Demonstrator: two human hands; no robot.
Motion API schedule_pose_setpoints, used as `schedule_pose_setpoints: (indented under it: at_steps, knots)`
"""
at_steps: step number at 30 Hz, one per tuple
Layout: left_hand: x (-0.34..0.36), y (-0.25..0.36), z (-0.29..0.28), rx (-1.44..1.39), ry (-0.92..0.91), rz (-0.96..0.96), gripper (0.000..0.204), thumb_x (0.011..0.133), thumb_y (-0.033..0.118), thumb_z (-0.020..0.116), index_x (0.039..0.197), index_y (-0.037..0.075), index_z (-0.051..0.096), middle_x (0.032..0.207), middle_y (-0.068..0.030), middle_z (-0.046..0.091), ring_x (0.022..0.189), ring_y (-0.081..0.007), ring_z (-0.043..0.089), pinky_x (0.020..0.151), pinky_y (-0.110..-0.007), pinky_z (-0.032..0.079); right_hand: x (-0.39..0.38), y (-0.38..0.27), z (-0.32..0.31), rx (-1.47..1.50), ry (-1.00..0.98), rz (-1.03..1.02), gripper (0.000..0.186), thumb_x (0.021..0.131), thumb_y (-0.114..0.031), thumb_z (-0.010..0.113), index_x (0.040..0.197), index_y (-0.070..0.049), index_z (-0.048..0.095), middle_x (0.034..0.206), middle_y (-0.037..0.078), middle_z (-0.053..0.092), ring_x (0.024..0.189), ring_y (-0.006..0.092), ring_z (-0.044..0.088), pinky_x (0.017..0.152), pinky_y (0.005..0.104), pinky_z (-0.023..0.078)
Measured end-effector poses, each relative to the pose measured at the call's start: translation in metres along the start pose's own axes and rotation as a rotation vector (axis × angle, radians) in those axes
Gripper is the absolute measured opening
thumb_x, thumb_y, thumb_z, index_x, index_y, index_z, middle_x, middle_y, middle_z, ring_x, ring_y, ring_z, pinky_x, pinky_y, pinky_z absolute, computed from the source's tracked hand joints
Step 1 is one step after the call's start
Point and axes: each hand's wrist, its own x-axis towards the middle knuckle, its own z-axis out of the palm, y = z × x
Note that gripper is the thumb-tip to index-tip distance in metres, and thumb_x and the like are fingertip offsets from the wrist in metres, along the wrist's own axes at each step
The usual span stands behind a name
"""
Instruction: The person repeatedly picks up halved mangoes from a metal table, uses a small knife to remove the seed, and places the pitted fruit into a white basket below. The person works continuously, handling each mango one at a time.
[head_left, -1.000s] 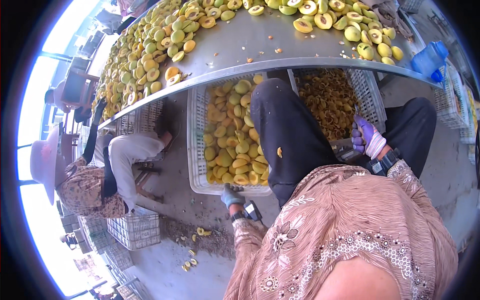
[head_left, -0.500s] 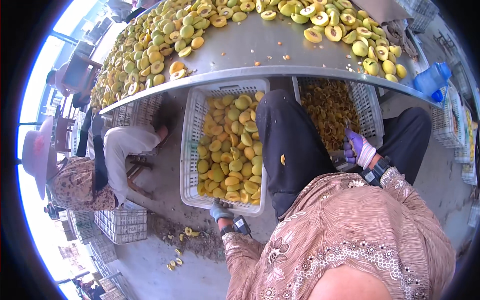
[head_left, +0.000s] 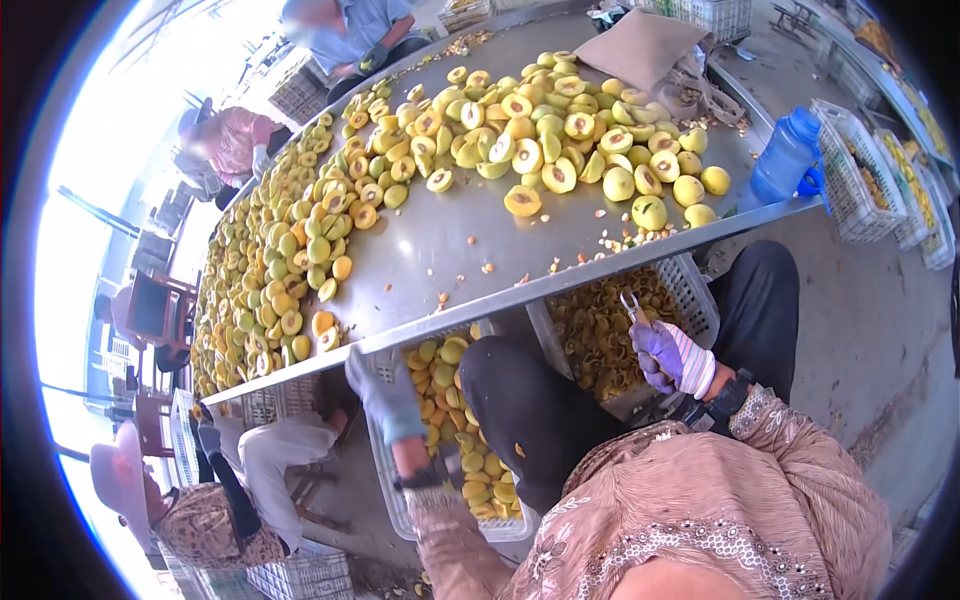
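My left hand, in a grey glove and blurred by motion, is over the crate at the table's front edge. Its fingers look stretched out, with nothing seen in them. My right hand, in a purple striped glove, is closed on a small hand tool with a forked metal tip. Beneath that tool is a crate of brown-yellow fruit scraps. Halved yellow-green stone fruit fills the white plastic crate below my left hand, partly hidden by my arm and leg. More fruit halves are heaped on the metal table.
A blue plastic jug stands at the table's right corner, near a brown sack. Small pits and bits lie along the front edge. Crates are at the right. A co-worker in a pale hat sits at left; others are across the table.
My left hand has left the crate's near rim and moved forward to the table edge. My right hand has risen, bringing the tool into sight. The view has tilted up toward the table.
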Motion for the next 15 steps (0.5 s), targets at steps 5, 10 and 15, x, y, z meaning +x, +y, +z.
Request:
schedule_pose_setpoints:
  at_steps: [5, 10, 15]
  knots:
    - [0.104, 0.099, 0.155, -0.101, -0.340, 0.267, 0.066, 0.088, 0.040, 0.065, 0.138, 0.004, 0.044, 0.127, -0.0279, 0.055, 0.117, -0.0437, 0.053, 0.098, -0.046, 0.044, -0.004, -0.010, 0.000, -0.086, 0.083, -0.049, 0.030, 0.098, -0.041, 0.054, 0.086, -0.015, 0.045, 0.057, -0.003, 0.042, 0.038, 0.0073, 0.037, 0.034, 0.0237, 0.028]
    - [0.122, 0.149, 0.265, 0.009, -0.750, 0.258, 0.067, 0.083, 0.034, 0.072, 0.136, 0.004, 0.044, 0.110, -0.0291, 0.064, 0.106, -0.0442, 0.060, 0.092, -0.044, 0.048, -0.005, -0.026, -0.008, -0.146, 0.088, -0.039, 0.028, 0.098, -0.040, 0.053, 0.092, -0.013, 0.048, 0.058, 0.000, 0.047, 0.041, 0.0079, 0.040, 0.036, 0.0256, 0.030]
    - [0.094, 0.181, 0.255, -0.536, -0.814, -0.244, 0.047, 0.076, 0.013, 0.077, 0.113, 0.006, 0.051, 0.092, -0.0145, 0.066, 0.075, -0.0304, 0.066, 0.060, -0.037, 0.052, -0.002, -0.041, -0.007, -0.145, 0.082, -0.013, 0.027, 0.098, -0.038, 0.055, 0.090, -0.014, 0.046, 0.057, -0.002, 0.043, 0.039, 0.0075, 0.037, 0.036, 0.0246, 0.028]
